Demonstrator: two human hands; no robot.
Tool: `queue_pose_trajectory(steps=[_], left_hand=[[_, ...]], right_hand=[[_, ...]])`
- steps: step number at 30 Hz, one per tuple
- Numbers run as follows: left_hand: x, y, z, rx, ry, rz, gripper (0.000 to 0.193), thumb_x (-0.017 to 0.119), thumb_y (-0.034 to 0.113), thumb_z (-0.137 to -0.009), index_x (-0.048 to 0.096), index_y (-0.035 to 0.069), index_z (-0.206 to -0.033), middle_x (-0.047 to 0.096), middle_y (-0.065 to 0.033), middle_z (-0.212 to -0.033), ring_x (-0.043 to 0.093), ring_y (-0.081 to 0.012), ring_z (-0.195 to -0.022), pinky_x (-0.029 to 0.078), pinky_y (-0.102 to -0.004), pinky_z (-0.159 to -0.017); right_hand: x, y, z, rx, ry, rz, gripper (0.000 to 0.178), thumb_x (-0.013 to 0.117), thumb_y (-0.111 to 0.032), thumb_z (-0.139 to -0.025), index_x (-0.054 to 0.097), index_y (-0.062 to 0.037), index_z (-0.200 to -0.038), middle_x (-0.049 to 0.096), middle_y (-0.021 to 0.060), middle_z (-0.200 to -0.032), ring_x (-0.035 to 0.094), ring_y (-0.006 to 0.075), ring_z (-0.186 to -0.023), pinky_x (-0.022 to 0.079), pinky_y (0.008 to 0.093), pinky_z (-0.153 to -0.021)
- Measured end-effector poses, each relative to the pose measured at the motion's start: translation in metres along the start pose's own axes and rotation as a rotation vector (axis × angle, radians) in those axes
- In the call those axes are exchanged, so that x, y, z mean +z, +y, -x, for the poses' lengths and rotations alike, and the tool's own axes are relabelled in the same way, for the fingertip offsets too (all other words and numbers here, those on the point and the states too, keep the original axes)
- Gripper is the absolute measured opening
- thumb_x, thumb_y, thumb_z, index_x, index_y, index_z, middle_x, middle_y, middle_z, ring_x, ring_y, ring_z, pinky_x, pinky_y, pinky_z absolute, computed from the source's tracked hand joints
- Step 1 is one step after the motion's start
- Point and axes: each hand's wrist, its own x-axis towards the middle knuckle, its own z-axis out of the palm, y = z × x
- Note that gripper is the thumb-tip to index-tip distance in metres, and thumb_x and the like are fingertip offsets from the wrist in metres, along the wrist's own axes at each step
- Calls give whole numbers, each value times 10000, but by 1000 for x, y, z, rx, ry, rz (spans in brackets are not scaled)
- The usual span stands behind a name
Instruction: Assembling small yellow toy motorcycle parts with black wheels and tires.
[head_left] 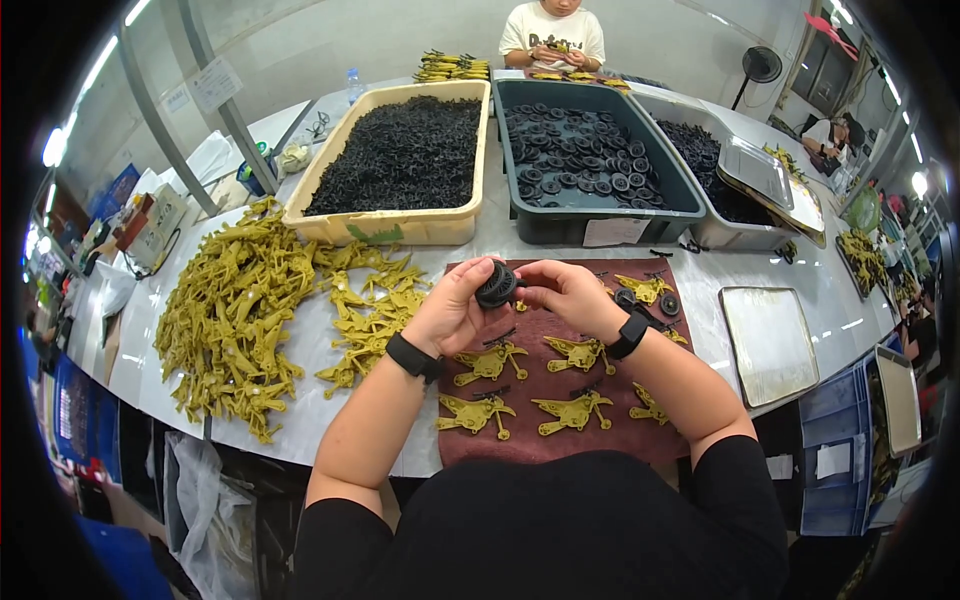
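Above the mat, my left hand [452, 305] is closed around a round black wheel [496, 285] with a ridged face. My right hand [572, 297] meets it from the other side, its thumb and fingers pinched at the wheel's edge; a small dark bit shows there, too small to name. Below both hands lies a reddish-brown mat [535, 378]. Several flat yellow-green plastic parts [572, 411] rest on it in rows, with thin black pieces [492, 394] beside some of them. Near my right wrist, a loose black wheel [669, 304] lies on the mat.
A heap of yellow-green parts [235, 310] covers the table's left. Behind stand a cream bin [400, 229] of small black pieces, a dark green bin [560, 232] of black wheels and a grey bin [735, 237]. A metal tray [770, 340] lies right. A person [553, 35] sits opposite.
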Motion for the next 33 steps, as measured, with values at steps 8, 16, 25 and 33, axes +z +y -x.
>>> queue_pose_trajectory(steps=[8, 16, 25, 33], left_hand=[[0, 11, 16, 15, 24, -8, 244, 584, 248, -907, 539, 61, -1056, 630, -77, -972, 636, -188, -855, 541, -281, -657], [-12, 23, 31, 104, 142, -89, 282, 580, 271, -904, 533, 46, -1069, 615, -100, -981, 610, -195, -824, 518, -282, -661], [-4, 24, 28, 69, 124, -116, 278, 560, 279, -915, 541, 32, -1040, 621, -98, -969, 607, -178, -822, 513, -276, -657], [-13, 18, 12, -41, 143, -93, 240, 553, 279, -922, 568, 58, -1014, 620, -58, -941, 598, -157, -813, 500, -269, -658]], right_hand=[[4, -1, -5, 23, 150, 365, 140, 593, -79, -871, 593, 24, -965, 637, 89, -771, 605, 152, -681, 480, 274, -623], [-3, 28, -11, 234, 21, 754, 247, 551, -199, -862, 620, 37, -885, 633, 236, -909, 599, 392, -898, 478, 421, -800], [1, 28, -12, 150, 51, 997, 281, 598, -200, -841, 600, 78, -879, 617, 264, -848, 602, 398, -842, 487, 438, -743], [22, -8, -17, -209, 211, 479, 185, 586, -90, -857, 604, -18, -1026, 615, 143, -907, 605, 293, -824, 485, 361, -720]])
